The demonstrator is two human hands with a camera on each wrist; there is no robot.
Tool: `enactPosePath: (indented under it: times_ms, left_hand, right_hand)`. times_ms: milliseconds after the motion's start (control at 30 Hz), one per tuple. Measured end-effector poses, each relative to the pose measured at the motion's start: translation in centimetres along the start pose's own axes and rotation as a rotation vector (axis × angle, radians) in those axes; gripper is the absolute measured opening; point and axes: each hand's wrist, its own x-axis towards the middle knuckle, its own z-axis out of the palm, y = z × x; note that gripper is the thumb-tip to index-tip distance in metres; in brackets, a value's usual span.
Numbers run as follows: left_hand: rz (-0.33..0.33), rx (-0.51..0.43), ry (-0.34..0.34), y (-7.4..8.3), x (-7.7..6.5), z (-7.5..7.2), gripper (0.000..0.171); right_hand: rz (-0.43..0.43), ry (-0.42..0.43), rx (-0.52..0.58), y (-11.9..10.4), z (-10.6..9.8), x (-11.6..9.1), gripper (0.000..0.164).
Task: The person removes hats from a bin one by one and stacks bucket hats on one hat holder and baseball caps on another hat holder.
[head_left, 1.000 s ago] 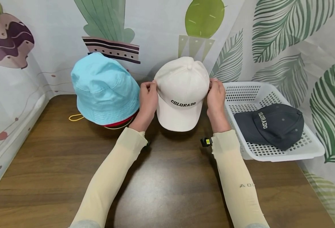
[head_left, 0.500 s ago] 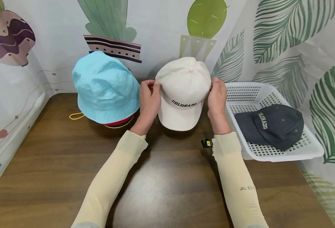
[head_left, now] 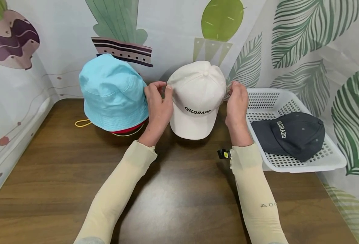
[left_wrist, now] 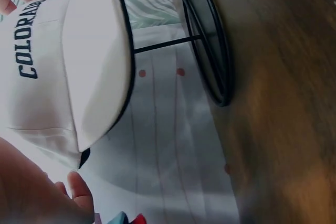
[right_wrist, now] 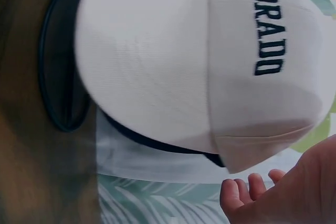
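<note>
A white baseball cap (head_left: 197,98) lettered COLORADO sits on a black wire stand (left_wrist: 223,77), its brim toward me. My left hand (head_left: 158,106) is beside the cap's left side, thumb and fingers spread; in the left wrist view a small gap parts the fingertips from the cap. On the other side my right hand (head_left: 237,110) stands apart from the cap, holding nothing, its fingers loosely bent in the right wrist view. Left of my left hand, very near it, is a light blue bucket hat (head_left: 112,95) with a red edge beneath and a yellow cord loop (head_left: 82,123).
A white perforated basket (head_left: 314,166) stands to the right, with a dark grey COLORADO cap (head_left: 295,135) lying in it. All this is on a brown wooden table (head_left: 179,203). A wall cloth (head_left: 173,30) printed with plants hangs close behind the hats.
Both hands have let go of the white cap's sides. My right hand has moved off to the right; the left fingers have spread slightly left. The cap stays in place.
</note>
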Motion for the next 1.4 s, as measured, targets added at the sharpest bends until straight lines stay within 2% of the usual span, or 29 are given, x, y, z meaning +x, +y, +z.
enactPosePath:
  times_ms: [267, 467, 633, 733, 867, 967, 1167, 1400]
  left_hand:
    - [0.100, -0.049, 0.034, 1.0, -0.4, -0.4, 0.029]
    - [0.151, -0.058, 0.025, 1.7, -0.9, -0.5, 0.030]
    - [0.222, -0.045, 0.013, 2.2, -1.2, -0.3, 0.031]
    - [0.281, -0.041, 0.027, 2.6, -1.6, -0.2, 0.031]
    - [0.409, -0.059, 0.054, 3.1, -2.1, 0.0, 0.030]
    - [0.501, -0.088, 0.057, 3.4, -2.5, 0.3, 0.031]
    - [0.613, -0.136, 0.007, 4.1, -3.5, 0.8, 0.028]
    - [0.666, -0.155, -0.077, 4.4, -4.7, 1.8, 0.026]
  right_hand:
    - [0.016, 0.003, 0.019, -2.3, -0.8, -0.8, 0.041]
    - [0.046, -0.053, 0.020, -3.6, -1.9, -1.2, 0.044]
    - [0.027, -0.066, 0.002, -4.5, -2.7, -1.3, 0.043]
    - [0.015, -0.067, 0.032, -5.1, -3.1, -1.3, 0.039]
    - [0.010, -0.070, 0.107, -5.7, -3.7, -1.4, 0.033]
    - [-0.007, -0.077, 0.116, -5.8, -4.1, -1.4, 0.033]
    - [-0.028, -0.071, 0.098, -5.8, -5.0, -1.1, 0.032]
    - [-0.022, -0.055, 0.097, -5.9, -6.4, -0.9, 0.029]
